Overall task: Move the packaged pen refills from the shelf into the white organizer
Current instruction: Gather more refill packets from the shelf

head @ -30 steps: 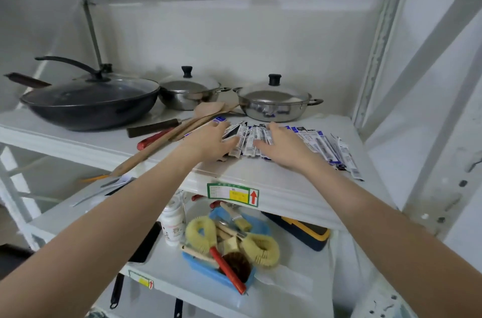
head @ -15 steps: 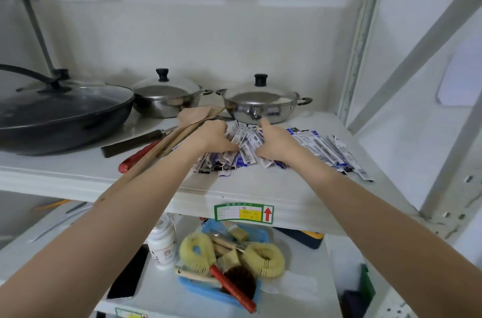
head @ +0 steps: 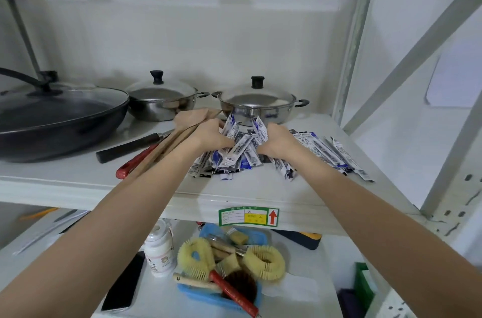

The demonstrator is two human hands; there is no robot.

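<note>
Far left on the shelf point(head: 78, 184): big dark pan point(head: 60, 125) w/ glass lid, pushed back out of the way. Next to it a steel pot point(head: 161, 102), lidded, also at the back, prob. stored there so the front stays free. In front, a knife point(head: 130, 147), a red handle point(head: 135, 164) and a wooden spatula point(head: 187, 123) lie flat, angled toward the middle; spatula tip sits just beside the left hand point(head: 208, 134).

Left hand is curled in, fingers clamped on the left side of the refill packets point(head: 240, 151). Packets bunch up between both hands, some standing on end, because they're being squeezed from two sides into one heap – easier to lift many thin slippery sleeves at once than one by one. Right hand point(head: 276, 141) mirrors it, clenched on the heap's right side. Second steel pot point(head: 257, 106) is right behind the heap, close.

Right of the hand: more loose packets point(head: 328, 153) lie flat, fanned out, not gripped – likely need a 2nd trip.

Heap is on the shelf, bottom ends touching it; can't tell if any lift has begun. White organizer isn't in view. Lower shelf holds a blue tray point(head: 208, 297) of brushes, a bottle point(head: 159, 252), a phone point(head: 125, 283).
</note>
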